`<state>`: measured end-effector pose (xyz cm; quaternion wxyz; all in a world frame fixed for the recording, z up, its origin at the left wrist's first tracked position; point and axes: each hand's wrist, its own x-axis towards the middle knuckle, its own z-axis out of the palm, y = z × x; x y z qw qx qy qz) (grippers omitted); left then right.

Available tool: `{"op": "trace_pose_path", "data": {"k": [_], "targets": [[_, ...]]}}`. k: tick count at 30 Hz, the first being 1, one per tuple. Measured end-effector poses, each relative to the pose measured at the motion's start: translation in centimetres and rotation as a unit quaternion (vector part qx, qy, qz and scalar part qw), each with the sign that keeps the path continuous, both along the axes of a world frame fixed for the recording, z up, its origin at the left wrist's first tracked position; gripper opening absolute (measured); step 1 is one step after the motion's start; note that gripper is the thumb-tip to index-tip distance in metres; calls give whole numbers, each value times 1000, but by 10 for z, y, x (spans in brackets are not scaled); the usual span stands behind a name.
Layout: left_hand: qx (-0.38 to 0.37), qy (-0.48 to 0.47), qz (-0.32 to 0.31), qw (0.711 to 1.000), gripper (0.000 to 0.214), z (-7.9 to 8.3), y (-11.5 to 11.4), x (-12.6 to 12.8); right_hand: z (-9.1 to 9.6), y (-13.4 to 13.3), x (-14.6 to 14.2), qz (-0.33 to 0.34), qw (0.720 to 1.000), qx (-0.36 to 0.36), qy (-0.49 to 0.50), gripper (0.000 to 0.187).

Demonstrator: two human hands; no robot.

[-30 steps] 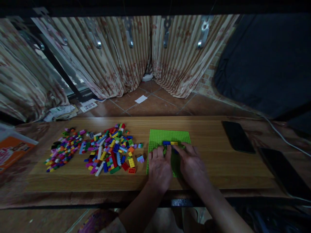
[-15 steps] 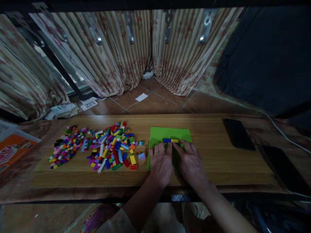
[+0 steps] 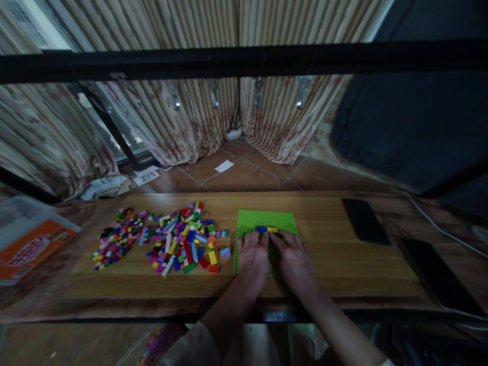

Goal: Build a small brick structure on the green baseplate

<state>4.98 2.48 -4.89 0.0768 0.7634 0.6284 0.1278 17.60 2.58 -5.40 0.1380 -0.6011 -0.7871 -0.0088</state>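
Observation:
On the green studded baseplate (image 3: 267, 217) lies a short row made of a blue brick (image 3: 261, 229) and a yellow brick (image 3: 272, 230). My left hand (image 3: 254, 258) is bent over the plate's left part, fingers close together, its index fingertip against the near side of the blue brick. From the right, my right hand (image 3: 296, 262) reaches in with its index fingertip at the yellow brick and its other fingers curled over the plate. Both thumbs are hidden beneath the hands. Dark bits show under the right fingers, too small to name.
Left of the plate, a large pile of mixed bricks (image 3: 186, 241) and a pile of small pieces (image 3: 120, 236) lie on the wooden board (image 3: 324, 284). A clear tub with an orange label (image 3: 38, 249) stands far left. Two black phone-like slabs (image 3: 365, 221) lie right; a dark bar (image 3: 244, 62) crosses above.
The camera view has tilted up, so the dark bar and curtains show more. Both hands stay at the blue and yellow bricks, with little visible shift.

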Motion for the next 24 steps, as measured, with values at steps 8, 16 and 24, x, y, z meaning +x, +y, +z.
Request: {"op": "trace_pose_path", "data": {"k": [8,16,24], "targets": [[38,-52,27,998,52,6,6,-17,-9,14,15,-36,985,47,161,44],[94,-209,109,967,39,21,16,-54,-8,28,22,36,978,3,205,49],[123,-315,176,925,30,26,26,-98,-16,33,20,95,985,-21,142,48]]}}
